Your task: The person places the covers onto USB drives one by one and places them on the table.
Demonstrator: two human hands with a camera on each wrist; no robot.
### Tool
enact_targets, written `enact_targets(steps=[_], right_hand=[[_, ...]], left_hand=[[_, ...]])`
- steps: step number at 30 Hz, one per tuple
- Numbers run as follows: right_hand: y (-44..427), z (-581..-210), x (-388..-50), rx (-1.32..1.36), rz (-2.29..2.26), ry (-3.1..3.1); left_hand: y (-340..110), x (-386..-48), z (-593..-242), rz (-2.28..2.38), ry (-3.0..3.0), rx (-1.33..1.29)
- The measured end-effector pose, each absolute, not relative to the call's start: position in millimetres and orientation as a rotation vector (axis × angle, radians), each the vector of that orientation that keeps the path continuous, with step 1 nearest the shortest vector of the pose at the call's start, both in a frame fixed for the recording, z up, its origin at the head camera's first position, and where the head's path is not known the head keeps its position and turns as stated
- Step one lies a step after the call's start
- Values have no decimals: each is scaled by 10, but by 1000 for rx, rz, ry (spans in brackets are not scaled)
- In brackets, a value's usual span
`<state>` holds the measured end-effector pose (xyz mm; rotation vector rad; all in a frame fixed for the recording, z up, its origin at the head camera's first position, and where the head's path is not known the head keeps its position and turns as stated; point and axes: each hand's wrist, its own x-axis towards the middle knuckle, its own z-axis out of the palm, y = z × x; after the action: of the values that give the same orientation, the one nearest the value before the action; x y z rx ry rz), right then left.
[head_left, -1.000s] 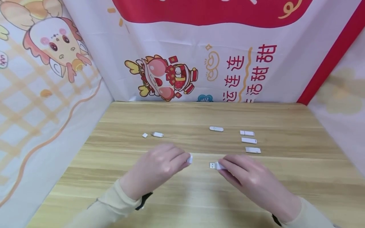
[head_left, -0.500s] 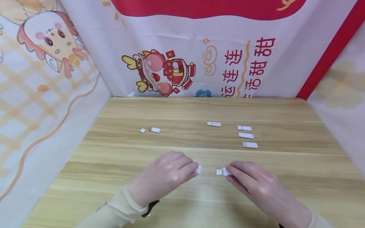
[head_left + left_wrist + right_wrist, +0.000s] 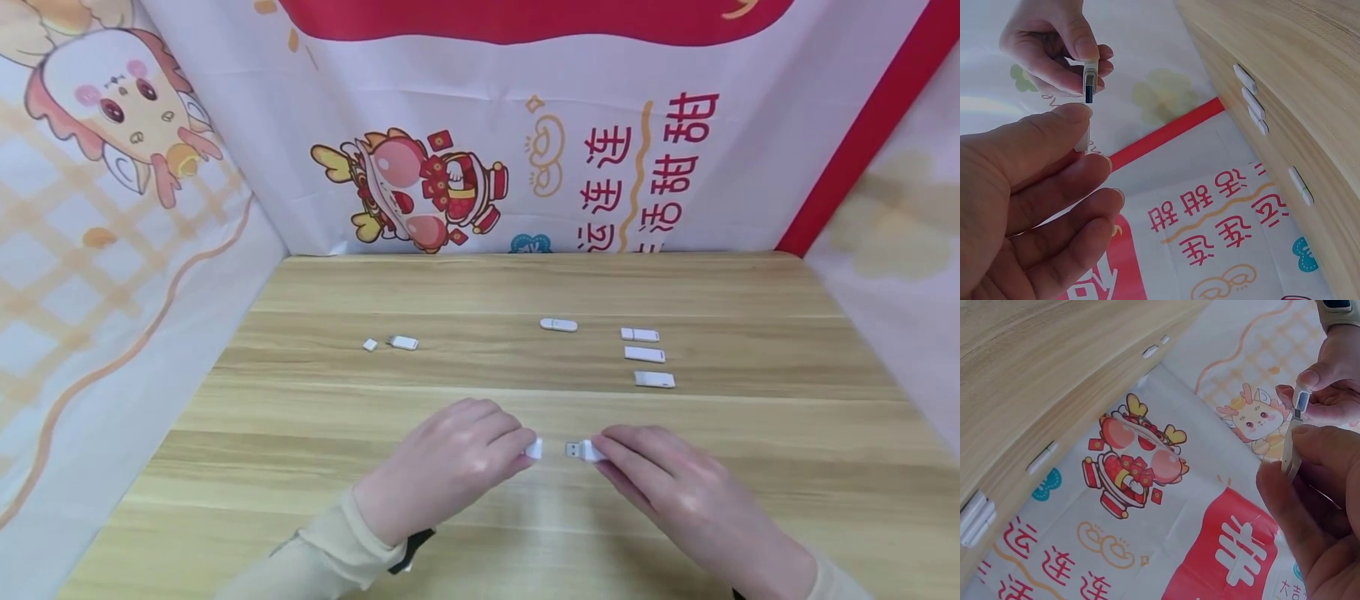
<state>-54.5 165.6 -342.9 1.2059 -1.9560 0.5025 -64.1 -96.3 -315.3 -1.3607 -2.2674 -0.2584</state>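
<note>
My left hand (image 3: 457, 467) pinches a small white USB stick cap (image 3: 534, 448) between thumb and fingertips. Opposite it, my right hand (image 3: 675, 483) grips a white USB stick (image 3: 592, 451) whose bare metal plug (image 3: 573, 450) points left at the cap. A short gap separates cap and plug in the head view. Both are held above the wooden table. In the left wrist view the plug (image 3: 1089, 92) lines up with the cap, whose body is mostly hidden by the left thumb. In the right wrist view the cap's open end (image 3: 1302, 400) faces the stick (image 3: 1291, 447).
Farther back on the table (image 3: 480, 292) lie three white USB sticks in a column at right, one of them here (image 3: 645, 355). A rounded white stick (image 3: 558, 325) is left of them. At left lies an uncapped stick (image 3: 404, 342) beside a small cap (image 3: 370, 344).
The left hand has moved right with the cap, and the gap to the plug has narrowed. Both hands sit lower in the head view than a second ago, as the view has shifted too.
</note>
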Motion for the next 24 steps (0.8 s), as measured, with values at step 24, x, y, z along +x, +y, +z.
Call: enact_targets(steps=[24], right_hand=[[1521, -3306, -511, 1217, 505, -1907]], left_hand=[[-895, -665, -3145, -194, -2191, -1389]])
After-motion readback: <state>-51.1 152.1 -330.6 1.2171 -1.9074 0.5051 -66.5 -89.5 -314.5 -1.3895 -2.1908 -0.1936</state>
